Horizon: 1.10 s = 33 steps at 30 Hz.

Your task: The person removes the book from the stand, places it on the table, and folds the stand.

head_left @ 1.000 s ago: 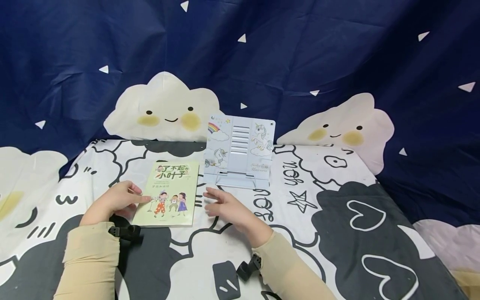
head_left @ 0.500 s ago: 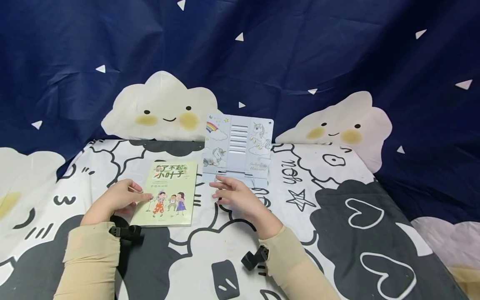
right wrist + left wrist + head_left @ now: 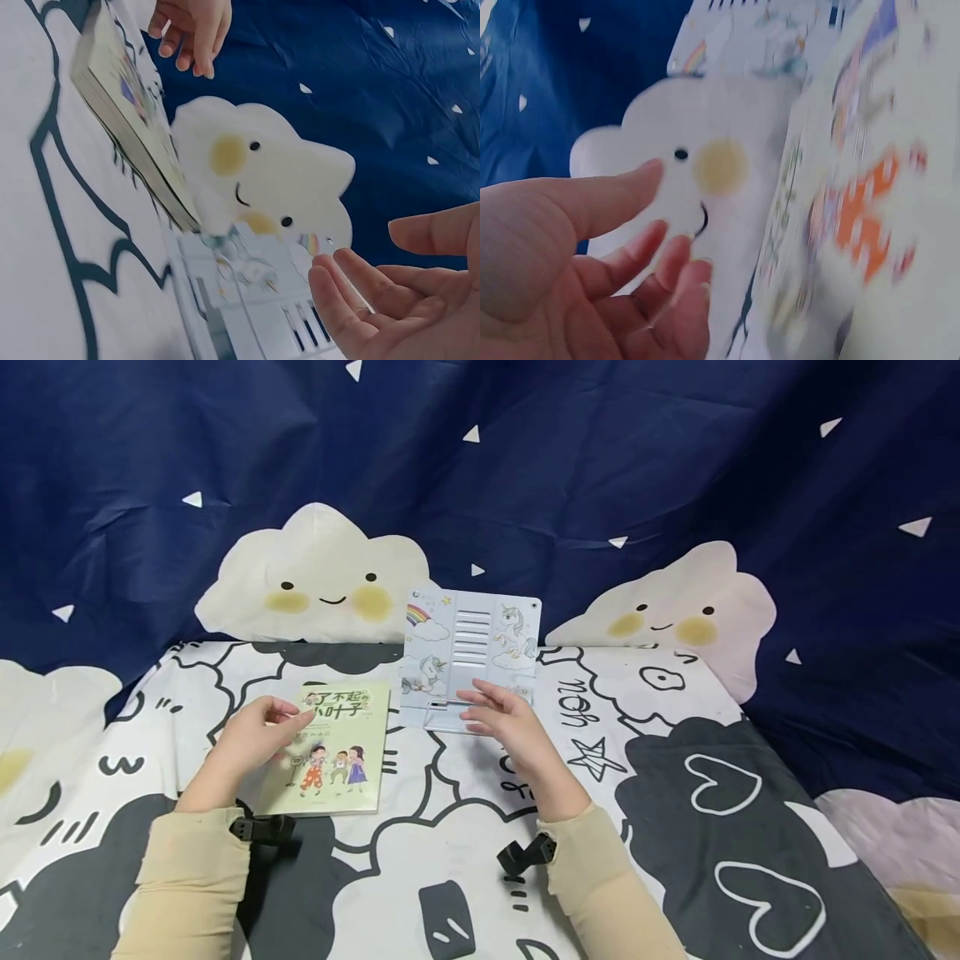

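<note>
A pale green book with three cartoon children on its cover lies flat on the patterned cloth. My left hand hovers over the book's left side, thumb and fingers apart and holding nothing. The right wrist view shows a gap between that hand and the book. To the right of the book, a pale blue book stand with unicorn and rainbow drawings leans upright. My right hand is in front of the stand, fingers spread, and hides part of its lower ledge; nothing is in its grasp.
A black-and-white cartoon cloth covers the table. Behind it hangs a dark blue curtain with white triangles and smiling clouds. A black wrist camera is strapped to the left wrist, and another camera to the right.
My left hand has lifted off the book's left edge and moved up over the cover. My right hand has moved right and farther forward, to the stand's lower part. The book stays in place.
</note>
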Each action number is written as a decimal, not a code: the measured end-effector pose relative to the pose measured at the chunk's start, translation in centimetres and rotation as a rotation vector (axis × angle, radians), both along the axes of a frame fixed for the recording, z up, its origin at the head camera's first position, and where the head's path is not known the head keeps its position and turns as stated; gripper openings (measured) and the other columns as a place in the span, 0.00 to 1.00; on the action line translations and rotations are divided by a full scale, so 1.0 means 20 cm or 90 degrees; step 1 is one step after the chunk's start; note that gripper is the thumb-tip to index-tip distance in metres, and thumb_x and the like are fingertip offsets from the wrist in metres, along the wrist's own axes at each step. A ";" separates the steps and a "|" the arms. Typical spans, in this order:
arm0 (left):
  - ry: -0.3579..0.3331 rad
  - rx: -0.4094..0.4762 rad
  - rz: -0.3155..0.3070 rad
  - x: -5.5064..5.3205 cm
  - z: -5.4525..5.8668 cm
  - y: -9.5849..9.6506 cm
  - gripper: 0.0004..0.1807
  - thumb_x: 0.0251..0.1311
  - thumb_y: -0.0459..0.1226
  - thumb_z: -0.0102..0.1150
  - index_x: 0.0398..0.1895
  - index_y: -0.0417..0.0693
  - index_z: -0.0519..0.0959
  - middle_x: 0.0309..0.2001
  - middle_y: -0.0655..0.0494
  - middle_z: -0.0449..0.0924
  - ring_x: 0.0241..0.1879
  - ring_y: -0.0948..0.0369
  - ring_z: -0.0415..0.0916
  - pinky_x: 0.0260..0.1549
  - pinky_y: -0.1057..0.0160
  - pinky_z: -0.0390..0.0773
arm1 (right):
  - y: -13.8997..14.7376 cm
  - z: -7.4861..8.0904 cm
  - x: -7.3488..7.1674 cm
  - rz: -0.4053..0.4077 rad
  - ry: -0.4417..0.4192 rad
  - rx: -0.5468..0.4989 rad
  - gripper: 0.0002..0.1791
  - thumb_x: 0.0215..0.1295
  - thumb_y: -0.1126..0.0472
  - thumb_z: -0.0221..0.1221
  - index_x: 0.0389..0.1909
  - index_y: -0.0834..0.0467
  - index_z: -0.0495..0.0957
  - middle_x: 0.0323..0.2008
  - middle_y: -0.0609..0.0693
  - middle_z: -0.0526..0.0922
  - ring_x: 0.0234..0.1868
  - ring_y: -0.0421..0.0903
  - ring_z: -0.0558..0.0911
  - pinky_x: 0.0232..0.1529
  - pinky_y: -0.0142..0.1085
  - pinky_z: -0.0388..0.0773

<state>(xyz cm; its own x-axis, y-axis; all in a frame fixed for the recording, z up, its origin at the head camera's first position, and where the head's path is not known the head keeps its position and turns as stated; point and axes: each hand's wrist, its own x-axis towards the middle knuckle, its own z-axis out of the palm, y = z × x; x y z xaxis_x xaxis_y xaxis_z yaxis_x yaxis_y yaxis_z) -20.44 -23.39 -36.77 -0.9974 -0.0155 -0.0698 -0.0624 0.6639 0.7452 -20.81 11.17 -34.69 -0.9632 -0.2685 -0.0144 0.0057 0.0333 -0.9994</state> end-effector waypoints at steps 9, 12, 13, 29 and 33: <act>0.060 0.049 0.010 -0.01 0.03 0.15 0.33 0.71 0.53 0.51 0.63 0.34 0.70 0.55 0.35 0.75 0.47 0.47 0.81 0.36 0.66 0.84 | 0.12 0.02 -0.05 -0.108 0.027 -0.011 0.31 0.72 0.68 0.50 0.74 0.65 0.57 0.67 0.61 0.73 0.62 0.57 0.76 0.65 0.46 0.73; 0.064 0.059 0.009 -0.02 0.05 0.19 0.33 0.71 0.53 0.50 0.66 0.35 0.69 0.57 0.35 0.75 0.53 0.45 0.78 0.40 0.63 0.85 | 0.15 0.02 -0.06 -0.136 0.022 -0.029 0.31 0.71 0.68 0.52 0.74 0.65 0.58 0.67 0.61 0.73 0.66 0.59 0.73 0.66 0.44 0.73; 0.066 0.062 0.009 -0.03 0.06 0.21 0.34 0.72 0.53 0.50 0.66 0.35 0.68 0.58 0.35 0.75 0.54 0.44 0.78 0.41 0.62 0.85 | 0.16 0.02 -0.07 -0.144 0.019 -0.034 0.32 0.71 0.68 0.53 0.74 0.65 0.58 0.67 0.61 0.73 0.67 0.59 0.72 0.66 0.44 0.73; 0.069 0.138 0.025 -0.19 0.09 0.47 0.34 0.75 0.51 0.45 0.73 0.36 0.61 0.69 0.36 0.67 0.70 0.43 0.65 0.68 0.47 0.65 | 0.31 -0.05 -0.16 -0.248 0.004 -0.053 0.32 0.72 0.68 0.51 0.74 0.66 0.56 0.71 0.60 0.67 0.73 0.55 0.66 0.72 0.44 0.65; 0.063 0.202 0.036 -0.22 0.08 0.53 0.36 0.76 0.52 0.42 0.75 0.36 0.58 0.73 0.37 0.62 0.73 0.44 0.59 0.72 0.49 0.60 | 0.33 -0.06 -0.17 -0.260 0.002 -0.066 0.32 0.72 0.68 0.50 0.75 0.67 0.54 0.73 0.61 0.65 0.74 0.55 0.64 0.72 0.44 0.64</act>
